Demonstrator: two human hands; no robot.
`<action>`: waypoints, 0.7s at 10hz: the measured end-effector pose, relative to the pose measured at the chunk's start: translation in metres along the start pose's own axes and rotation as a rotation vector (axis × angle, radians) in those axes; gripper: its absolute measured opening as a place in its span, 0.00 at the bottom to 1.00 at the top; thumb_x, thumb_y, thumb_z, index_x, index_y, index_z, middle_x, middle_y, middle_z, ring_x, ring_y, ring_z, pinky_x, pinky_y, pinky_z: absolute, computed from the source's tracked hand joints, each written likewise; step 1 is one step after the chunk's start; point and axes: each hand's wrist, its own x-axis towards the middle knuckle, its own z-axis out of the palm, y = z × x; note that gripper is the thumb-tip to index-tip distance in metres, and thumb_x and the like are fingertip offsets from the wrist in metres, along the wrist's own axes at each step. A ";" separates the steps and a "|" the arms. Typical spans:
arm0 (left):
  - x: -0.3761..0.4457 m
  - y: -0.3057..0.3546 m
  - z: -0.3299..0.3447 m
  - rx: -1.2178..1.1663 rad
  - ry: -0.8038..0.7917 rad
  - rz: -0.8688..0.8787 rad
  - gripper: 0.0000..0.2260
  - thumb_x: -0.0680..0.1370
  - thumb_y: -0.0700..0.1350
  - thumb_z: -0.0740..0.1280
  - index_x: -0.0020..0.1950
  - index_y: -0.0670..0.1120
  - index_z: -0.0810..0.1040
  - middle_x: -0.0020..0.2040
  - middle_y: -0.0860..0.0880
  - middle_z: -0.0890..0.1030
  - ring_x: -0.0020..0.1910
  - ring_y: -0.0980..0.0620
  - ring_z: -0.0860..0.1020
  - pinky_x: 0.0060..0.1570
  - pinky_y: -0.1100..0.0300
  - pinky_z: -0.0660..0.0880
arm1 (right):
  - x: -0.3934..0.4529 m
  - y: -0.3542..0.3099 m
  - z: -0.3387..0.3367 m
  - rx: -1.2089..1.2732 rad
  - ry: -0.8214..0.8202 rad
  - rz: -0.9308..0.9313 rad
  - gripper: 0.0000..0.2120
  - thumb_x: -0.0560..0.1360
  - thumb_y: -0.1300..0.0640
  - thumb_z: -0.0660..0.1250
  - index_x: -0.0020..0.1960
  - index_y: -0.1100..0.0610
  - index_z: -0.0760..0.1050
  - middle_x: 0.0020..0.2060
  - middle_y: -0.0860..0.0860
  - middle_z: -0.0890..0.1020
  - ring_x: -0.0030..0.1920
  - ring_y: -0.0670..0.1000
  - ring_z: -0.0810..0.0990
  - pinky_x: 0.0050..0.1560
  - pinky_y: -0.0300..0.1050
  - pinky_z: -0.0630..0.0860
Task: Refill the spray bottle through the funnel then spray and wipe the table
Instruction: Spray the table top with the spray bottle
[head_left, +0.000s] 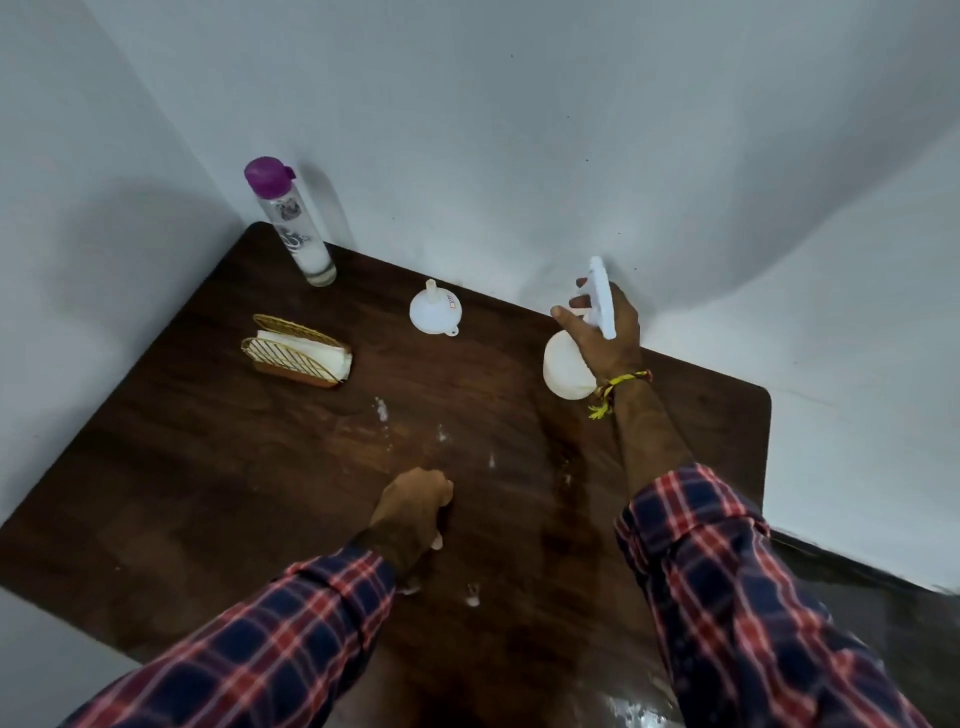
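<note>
head view: our right hand (605, 327) grips bottle (569, 371); left hand (415, 506) curled, prob. on a tissue. wipe wet table (208, 467) w/ overlapping strokes.

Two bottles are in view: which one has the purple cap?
The clear bottle standing in the table's far left corner has it. The white spray bottle, gripped by the right hand, has a white spray head.

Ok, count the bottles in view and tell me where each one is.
2. The purple-capped bottle stands at the table's far left corner by the wall. The white spray bottle is gripped in the right hand at the far right.
</note>
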 end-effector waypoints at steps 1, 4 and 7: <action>0.010 0.001 -0.019 0.677 -0.335 0.136 0.31 0.76 0.46 0.70 0.75 0.37 0.62 0.71 0.34 0.67 0.64 0.34 0.74 0.66 0.40 0.70 | -0.007 0.014 0.007 0.067 0.166 0.064 0.28 0.62 0.52 0.81 0.54 0.58 0.70 0.46 0.50 0.79 0.46 0.48 0.79 0.49 0.40 0.77; 0.020 -0.010 -0.010 0.439 -0.312 -0.033 0.45 0.70 0.49 0.77 0.79 0.44 0.54 0.77 0.41 0.60 0.74 0.40 0.62 0.74 0.50 0.61 | -0.020 0.018 0.002 0.099 0.445 0.092 0.21 0.59 0.53 0.83 0.45 0.60 0.80 0.42 0.52 0.82 0.41 0.47 0.78 0.41 0.40 0.77; 0.024 -0.013 -0.008 0.488 -0.267 0.031 0.41 0.71 0.46 0.76 0.78 0.45 0.59 0.73 0.41 0.65 0.71 0.40 0.66 0.71 0.49 0.65 | 0.002 0.018 -0.032 0.067 0.035 0.046 0.16 0.69 0.66 0.75 0.56 0.62 0.77 0.49 0.54 0.82 0.49 0.49 0.79 0.46 0.28 0.74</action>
